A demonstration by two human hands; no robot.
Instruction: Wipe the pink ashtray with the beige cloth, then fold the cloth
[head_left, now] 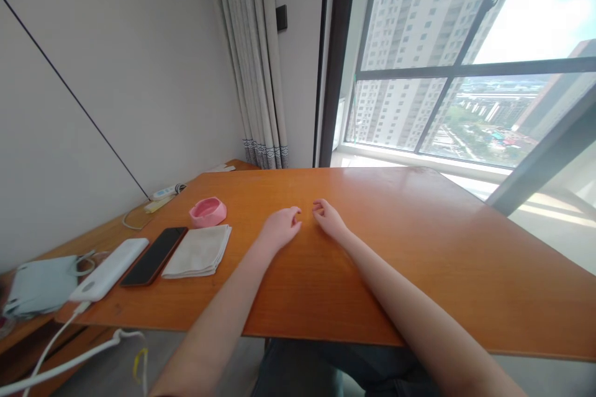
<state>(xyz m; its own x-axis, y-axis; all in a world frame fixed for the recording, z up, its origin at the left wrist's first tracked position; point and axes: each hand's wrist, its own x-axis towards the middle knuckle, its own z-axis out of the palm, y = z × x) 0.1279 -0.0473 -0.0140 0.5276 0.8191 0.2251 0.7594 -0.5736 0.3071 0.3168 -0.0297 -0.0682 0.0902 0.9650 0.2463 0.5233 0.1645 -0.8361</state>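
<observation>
My left hand (280, 227) rests on the orange-brown wooden table (395, 248), its fingers loosely bent with a small gap between thumb and fingers. Facing it, a short distance to the right, my right hand (329, 219) lies on the same tabletop with fingers slightly curled and apart. Neither hand holds anything, and the two do not touch. Closest to my left hand is a folded beige cloth (199, 250). Behind that cloth sits a pink angular bowl (208, 212). A dark-screened phone (155, 256) lies left of the cloth.
Left of the phone lies a white power bank (110, 269) with a white cable (60, 333) plugged in. A pale grey pouch (41, 285) and a power strip (159, 204) are by the wall. A curtain (254, 61) and large window (442, 105) stand beyond the table.
</observation>
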